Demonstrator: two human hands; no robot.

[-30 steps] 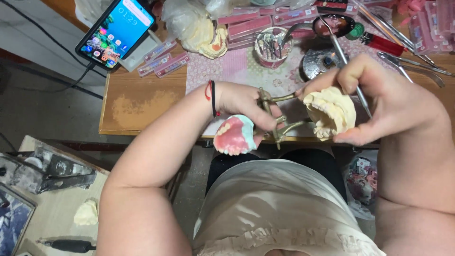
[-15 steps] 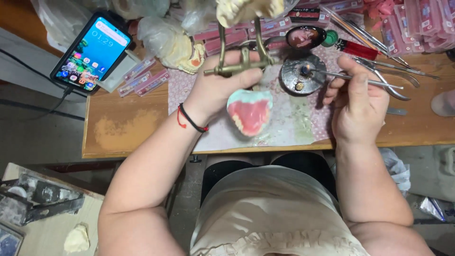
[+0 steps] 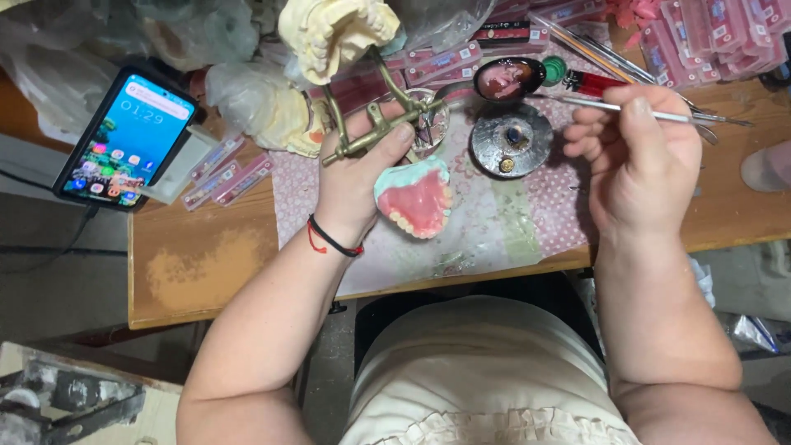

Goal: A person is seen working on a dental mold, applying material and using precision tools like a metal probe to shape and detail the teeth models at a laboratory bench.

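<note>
Since half a second ago, moved up-frame: left hand [image 3: 358, 177] gripping brass articulator [image 3: 375, 132] with pink denture [image 3: 414, 198] at centre; right hand [image 3: 638, 161] pinching thin metal tool [image 3: 626, 109], lying level, tip toward left.

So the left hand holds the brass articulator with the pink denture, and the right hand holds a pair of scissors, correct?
Not quite. In the head view the right hand holds a thin metal instrument, not scissors. The left hand does hold the brass articulator with the pink denture.
</note>
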